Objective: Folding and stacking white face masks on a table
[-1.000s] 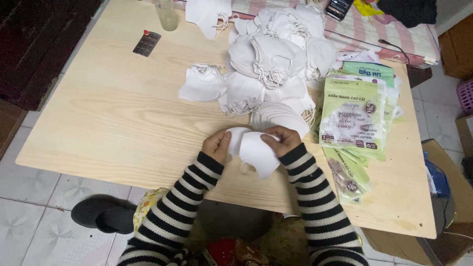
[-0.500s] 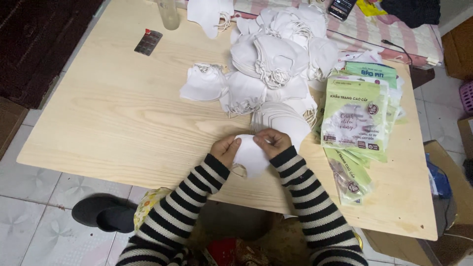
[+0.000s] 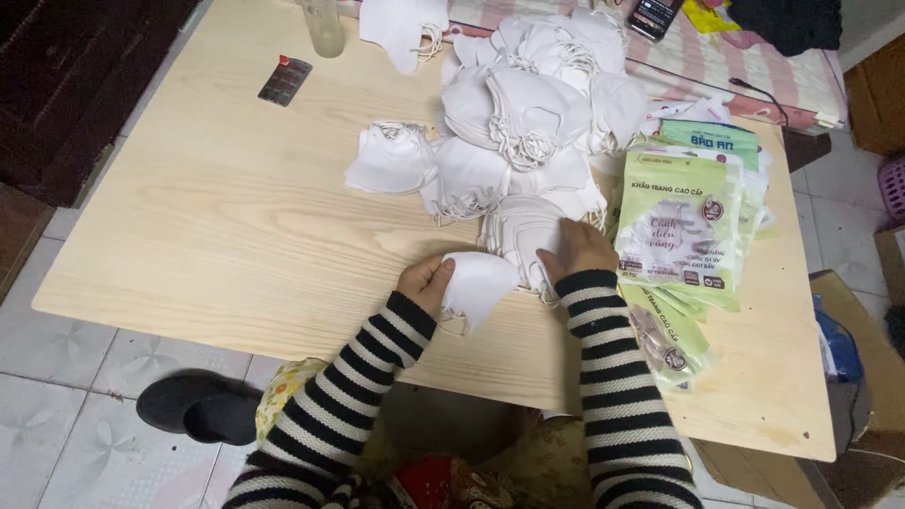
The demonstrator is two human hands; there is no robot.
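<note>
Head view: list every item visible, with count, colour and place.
table: one, pale wood, centre
face masks: a heap, too many to count, white, table's far middle
packets: a stack, green and clear, right of the heap
blister strip: one, dark, far left
glass: one, clear, far edge
slipper: one, black, on the floor tiles
left hand: holds one white mask
right hand: on the heap's near masks

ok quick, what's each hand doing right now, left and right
Left hand: closed on a folded white mask.
Right hand: fingers resting on the stack of white masks; its grip cannot be told.
</note>
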